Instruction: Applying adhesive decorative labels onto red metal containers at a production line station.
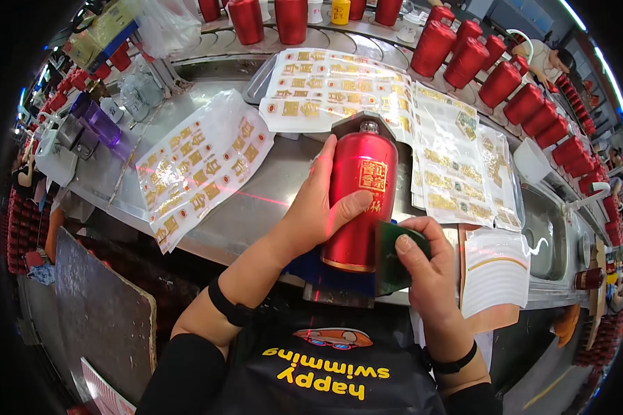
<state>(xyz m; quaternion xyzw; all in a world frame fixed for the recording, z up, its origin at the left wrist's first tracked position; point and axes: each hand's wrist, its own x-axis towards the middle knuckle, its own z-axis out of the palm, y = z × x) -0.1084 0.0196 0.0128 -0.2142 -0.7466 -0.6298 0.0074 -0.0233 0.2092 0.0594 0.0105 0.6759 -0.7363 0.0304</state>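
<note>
My left hand is wrapped round a shiny red bottle, its thumb lying across the front near the gold lettering. The bottle leans back, with its clear neck toward a dark angular holder and its gold-rimmed base toward me. Pinched between the thumb and fingers of my right hand is a dark green flat scraper. Its edge is at the lower right side of the bottle; whether it presses on the surface I cannot tell. Blue material shows beneath the bottle.
Sheets of gold decals lie beyond the bottle, with another sheet at left and more at right. White curved strips hang by the sink. Red bottles line a curved conveyor, where another person sits.
</note>
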